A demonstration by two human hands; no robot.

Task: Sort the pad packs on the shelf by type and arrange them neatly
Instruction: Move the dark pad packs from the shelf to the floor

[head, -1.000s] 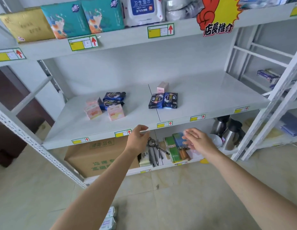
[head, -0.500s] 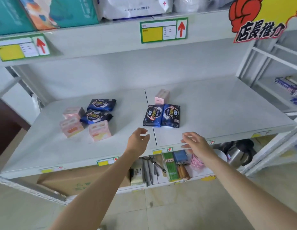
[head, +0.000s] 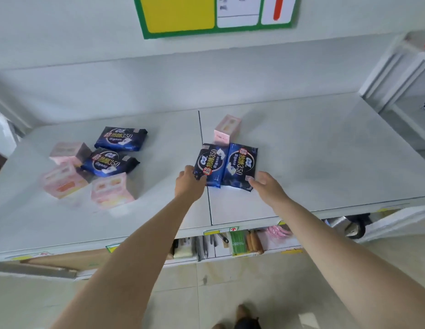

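Note:
Two dark blue pad packs lie side by side at the middle of the white shelf (head: 325, 150): a left one (head: 213, 162) and a right one (head: 242, 167). A pink pack (head: 226, 129) stands just behind them. My left hand (head: 190, 184) curls around the left pack's near corner. My right hand (head: 266, 186) has spread fingers whose tips touch the right pack's near corner. Further left is a mixed cluster: two more dark blue packs (head: 121, 138) (head: 109, 162) and three pink packs (head: 69, 150) (head: 63, 181) (head: 111, 191).
The upper shelf's front edge with a green-and-yellow price label (head: 216, 13) hangs close overhead. Below are a cardboard box (head: 64, 262), small goods (head: 240, 243) and a metal kettle (head: 349, 224). A white side rack (head: 408, 79) stands at the right.
I have moved in close to the shelf. Both hands rose from its front edge and reached forward onto the two dark blue packs in the middle.

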